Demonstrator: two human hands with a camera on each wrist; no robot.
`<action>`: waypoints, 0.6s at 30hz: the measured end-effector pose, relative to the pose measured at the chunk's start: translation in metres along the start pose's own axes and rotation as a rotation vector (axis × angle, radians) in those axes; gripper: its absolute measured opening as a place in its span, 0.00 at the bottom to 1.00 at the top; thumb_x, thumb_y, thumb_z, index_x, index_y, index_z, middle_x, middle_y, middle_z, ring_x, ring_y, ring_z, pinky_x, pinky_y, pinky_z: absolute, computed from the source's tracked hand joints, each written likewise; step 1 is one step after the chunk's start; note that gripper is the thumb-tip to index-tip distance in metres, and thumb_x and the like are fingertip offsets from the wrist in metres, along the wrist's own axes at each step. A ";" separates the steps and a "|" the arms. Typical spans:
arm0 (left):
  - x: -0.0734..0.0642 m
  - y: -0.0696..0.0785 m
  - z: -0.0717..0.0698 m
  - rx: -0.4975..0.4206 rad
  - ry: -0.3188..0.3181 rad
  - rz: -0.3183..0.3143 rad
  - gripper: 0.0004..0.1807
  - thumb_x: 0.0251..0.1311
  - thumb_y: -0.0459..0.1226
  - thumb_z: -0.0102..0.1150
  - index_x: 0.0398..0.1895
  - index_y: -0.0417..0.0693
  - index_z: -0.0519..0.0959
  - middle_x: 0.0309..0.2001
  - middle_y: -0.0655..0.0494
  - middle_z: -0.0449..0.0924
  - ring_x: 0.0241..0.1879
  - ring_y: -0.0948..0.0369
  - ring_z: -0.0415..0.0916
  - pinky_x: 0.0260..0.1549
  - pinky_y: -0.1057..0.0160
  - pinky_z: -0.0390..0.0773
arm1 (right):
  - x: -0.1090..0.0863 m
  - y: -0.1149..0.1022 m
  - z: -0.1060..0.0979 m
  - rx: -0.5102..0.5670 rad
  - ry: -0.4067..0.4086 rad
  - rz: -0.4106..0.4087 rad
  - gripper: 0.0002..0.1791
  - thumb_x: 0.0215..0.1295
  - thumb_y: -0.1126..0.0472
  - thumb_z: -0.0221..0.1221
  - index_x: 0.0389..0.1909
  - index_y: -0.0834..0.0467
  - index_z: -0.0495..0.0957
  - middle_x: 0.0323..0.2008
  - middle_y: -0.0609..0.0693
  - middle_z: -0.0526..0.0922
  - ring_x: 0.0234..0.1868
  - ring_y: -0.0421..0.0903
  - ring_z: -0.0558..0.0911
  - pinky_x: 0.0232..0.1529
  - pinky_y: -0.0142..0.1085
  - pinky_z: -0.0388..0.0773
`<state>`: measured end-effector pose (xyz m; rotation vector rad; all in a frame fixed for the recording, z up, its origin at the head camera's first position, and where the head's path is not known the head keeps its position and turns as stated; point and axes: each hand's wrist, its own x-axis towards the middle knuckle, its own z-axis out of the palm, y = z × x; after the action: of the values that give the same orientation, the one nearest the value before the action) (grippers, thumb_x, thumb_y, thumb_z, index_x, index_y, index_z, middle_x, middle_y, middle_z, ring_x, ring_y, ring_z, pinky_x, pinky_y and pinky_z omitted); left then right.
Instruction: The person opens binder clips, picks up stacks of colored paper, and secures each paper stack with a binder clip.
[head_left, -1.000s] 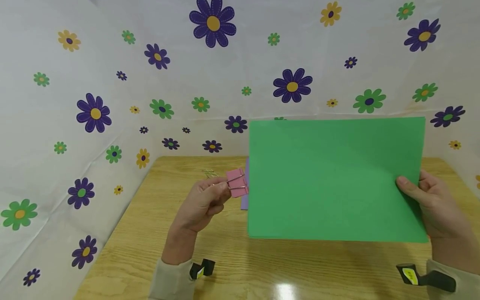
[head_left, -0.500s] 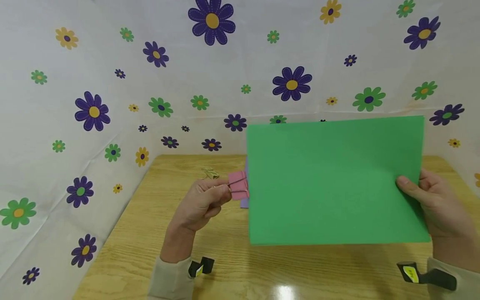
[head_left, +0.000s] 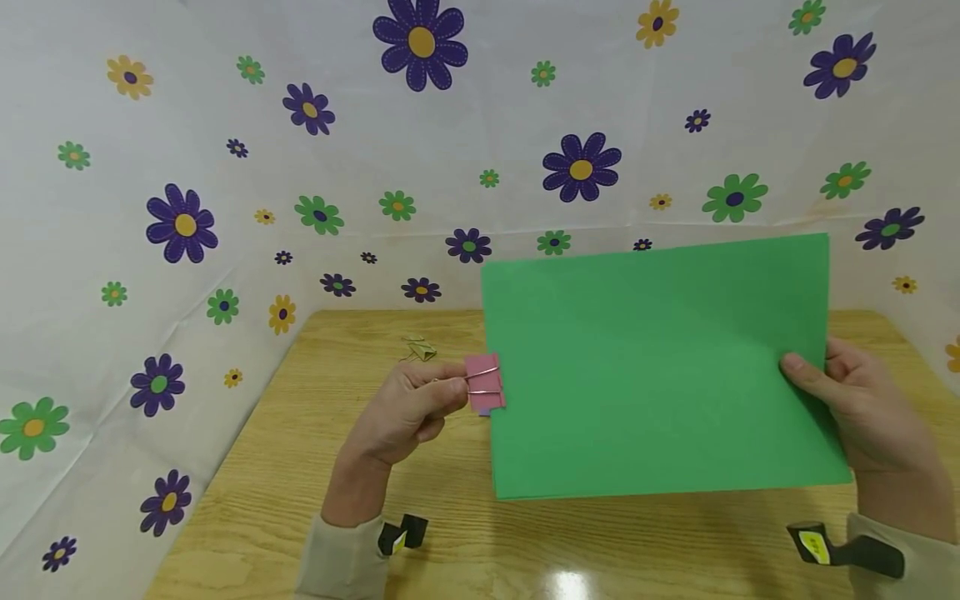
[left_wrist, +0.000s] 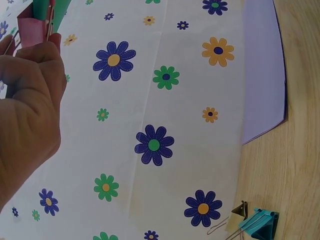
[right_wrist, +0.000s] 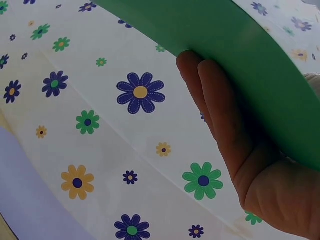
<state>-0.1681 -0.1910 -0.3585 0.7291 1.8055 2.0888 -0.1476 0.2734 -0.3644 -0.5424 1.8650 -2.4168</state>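
Note:
My left hand (head_left: 397,417) pinches the wire handles of a pink binder clip (head_left: 485,383). The clip's mouth sits over the left edge of the green paper (head_left: 652,367), about halfway up. The left wrist view shows the same pink binder clip (left_wrist: 31,31) seen from below, with the paper's green edge at its mouth. My right hand (head_left: 873,408) grips the paper's right side, thumb on the front. Behind the sheet, its fingers (right_wrist: 220,95) lie against the back. The paper is held up above the table, tilted slightly, its left side lower.
On the wooden table (head_left: 300,467) lies purple paper (left_wrist: 265,75), mostly hidden behind the green sheet in the head view. A yellow binder clip (left_wrist: 238,217) and a teal binder clip (left_wrist: 262,225) lie beside it. A flower-printed white cloth (head_left: 337,158) stands behind and at the sides.
The green paper has tilted, its left side dropping, and shifted slightly left. The left hand has moved right, bringing the pink binder clip from beside the paper's edge to over it.

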 end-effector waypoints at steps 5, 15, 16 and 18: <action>0.000 0.001 0.002 0.039 0.028 -0.028 0.17 0.69 0.35 0.54 0.55 0.33 0.81 0.17 0.66 0.59 0.12 0.67 0.48 0.09 0.73 0.54 | 0.001 0.001 0.001 -0.014 0.006 0.010 0.22 0.77 0.74 0.41 0.58 0.53 0.76 0.37 0.53 0.89 0.31 0.48 0.89 0.25 0.42 0.83; 0.001 0.002 0.004 0.075 0.049 -0.078 0.22 0.66 0.33 0.53 0.57 0.22 0.74 0.17 0.67 0.57 0.11 0.69 0.50 0.11 0.74 0.58 | 0.002 0.003 0.004 -0.022 -0.021 -0.007 0.23 0.76 0.75 0.40 0.59 0.53 0.76 0.38 0.53 0.89 0.31 0.47 0.89 0.26 0.42 0.83; 0.001 0.002 0.004 0.075 0.047 -0.077 0.22 0.66 0.33 0.53 0.57 0.22 0.74 0.16 0.67 0.57 0.10 0.70 0.50 0.11 0.74 0.58 | 0.002 0.003 0.004 -0.025 -0.017 -0.004 0.23 0.76 0.75 0.41 0.59 0.53 0.77 0.37 0.52 0.89 0.31 0.47 0.89 0.26 0.41 0.83; 0.002 0.002 0.004 0.075 0.048 -0.079 0.23 0.66 0.33 0.53 0.57 0.22 0.73 0.16 0.67 0.58 0.10 0.70 0.51 0.11 0.74 0.58 | 0.002 0.004 0.004 -0.025 -0.014 0.009 0.23 0.76 0.74 0.41 0.59 0.52 0.77 0.37 0.52 0.89 0.31 0.47 0.89 0.26 0.41 0.83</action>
<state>-0.1669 -0.1872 -0.3555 0.6203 1.9146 2.0142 -0.1492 0.2679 -0.3663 -0.5500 1.8908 -2.3805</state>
